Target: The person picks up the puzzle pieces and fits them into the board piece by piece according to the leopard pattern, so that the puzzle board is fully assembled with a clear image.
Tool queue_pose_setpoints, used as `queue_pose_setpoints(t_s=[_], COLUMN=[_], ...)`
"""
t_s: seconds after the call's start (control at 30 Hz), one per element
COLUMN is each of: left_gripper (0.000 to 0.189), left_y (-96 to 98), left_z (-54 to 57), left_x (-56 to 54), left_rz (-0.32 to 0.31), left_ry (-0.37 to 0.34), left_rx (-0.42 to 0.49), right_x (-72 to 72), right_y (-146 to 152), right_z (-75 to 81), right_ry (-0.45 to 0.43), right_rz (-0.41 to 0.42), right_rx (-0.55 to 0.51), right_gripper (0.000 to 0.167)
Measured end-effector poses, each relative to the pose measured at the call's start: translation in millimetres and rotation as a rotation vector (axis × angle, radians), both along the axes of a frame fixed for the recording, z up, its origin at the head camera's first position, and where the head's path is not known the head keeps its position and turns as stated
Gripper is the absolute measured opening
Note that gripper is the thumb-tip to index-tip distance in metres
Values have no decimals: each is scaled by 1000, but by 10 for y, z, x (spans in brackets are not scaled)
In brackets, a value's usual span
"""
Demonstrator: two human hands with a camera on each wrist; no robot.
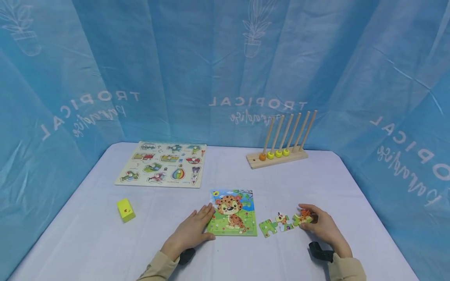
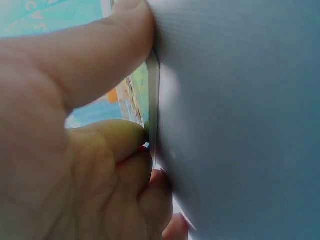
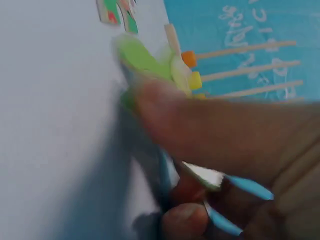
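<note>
While the left grip (image 1: 191, 230) rests, fingers extended, at the left edge of the puzzle board (image 1: 232, 216), the right grip (image 1: 324, 227) pinches at least one puzzle piece (image 1: 300, 219) beyond the board's right edge, toward the right edge of the desk (image 1: 362, 230), loose pieces (image 1: 268, 226) lying between.

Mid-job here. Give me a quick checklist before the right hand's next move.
1. Left hand touching the leopard puzzle at its left edge: ok.
2. Leopard puzzle lying picture up: ok.
3. Right hand gripping a piece: ok.
4. Only one piece in that grip: cannot tell, fingers cover part.
5. Gripped piece over the puzzle: not ok, it is off to the right.
</note>
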State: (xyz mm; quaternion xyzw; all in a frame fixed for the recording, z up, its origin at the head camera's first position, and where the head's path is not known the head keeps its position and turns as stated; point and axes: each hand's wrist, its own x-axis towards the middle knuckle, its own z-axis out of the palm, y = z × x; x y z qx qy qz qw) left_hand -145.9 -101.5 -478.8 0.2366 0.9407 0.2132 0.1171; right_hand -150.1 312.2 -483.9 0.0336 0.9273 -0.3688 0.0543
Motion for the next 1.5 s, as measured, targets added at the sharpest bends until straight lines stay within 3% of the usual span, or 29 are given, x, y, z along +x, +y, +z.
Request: queue_pose_setpoints(t_s=[0.1, 0.23, 0.37, 0.47, 0.7, 0.93, 1.13, 1.33, 1.5], left_gripper=[83, 83, 83, 83, 83, 83, 82, 83, 84], left_y=[-6, -13, -16, -11, 6, -1, -6, -11, -12], left_z=[8, 14, 13, -1, -7, 13, 35, 48, 26], left_x=[4, 8, 8, 4, 21, 27, 20, 20, 15], left_rz=[2, 5, 1, -2, -8, -11, -3, -2, 1], left_ry=[-2, -2, -3, -5, -14, -2, 3, 7, 1], left_rx=[0, 4, 7, 3, 13, 6, -3, -2, -1], right_x=[-24, -120, -262, -343, -366, -273, -238, -241, -250], right_y=[2, -86, -335, -619, -1335, -1733, -1804, -1821, -1713], right_z=[24, 40, 55, 76, 26, -69, -53, -70, -67], right_ry=[-15, -9, 9, 22, 38, 45, 103, 153, 134], right_rz=[-83, -137, -69, 30, 293, 420, 455, 461, 444], right_rx=[-48, -209, -373, -421, -366, -254, -125, -4, -140], right_gripper=[44, 42, 42, 35, 20, 12, 13, 39, 40])
